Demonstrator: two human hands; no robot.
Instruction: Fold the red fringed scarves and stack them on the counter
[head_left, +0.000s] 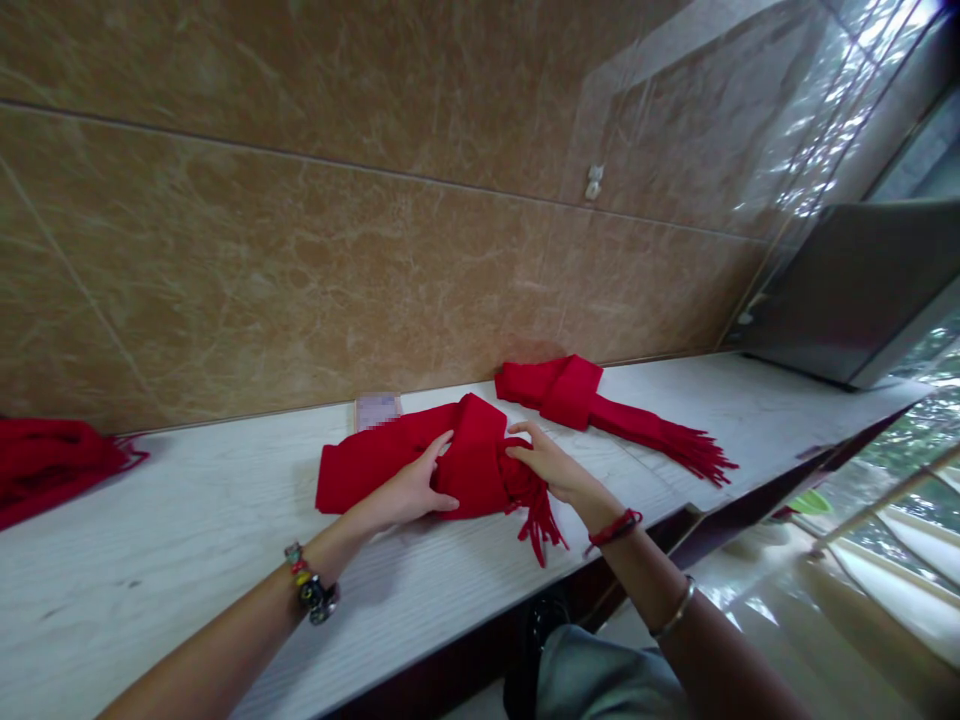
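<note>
A red fringed scarf [472, 470] lies folded on the white counter, with a wide band of it wrapped across its middle. At the left edge of that band is my left hand [409, 492], its thumb over the near side and its fingers at the fold, gripping the cloth. My right hand [553, 465] has its fingers curled on the bunched end of the same scarf, just above where the fringe hangs toward the counter's front edge. Behind and to the right lies a second red scarf [574, 390], folded with a crossing band, its fringed tail stretched out rightward.
More red cloth [56, 465] with fringe lies at the counter's far left. A small flat packet [377, 411] rests against the brown tiled wall [300, 280]. A large dark box-shaped object [847, 290] stands at the right end of the white counter [217, 500].
</note>
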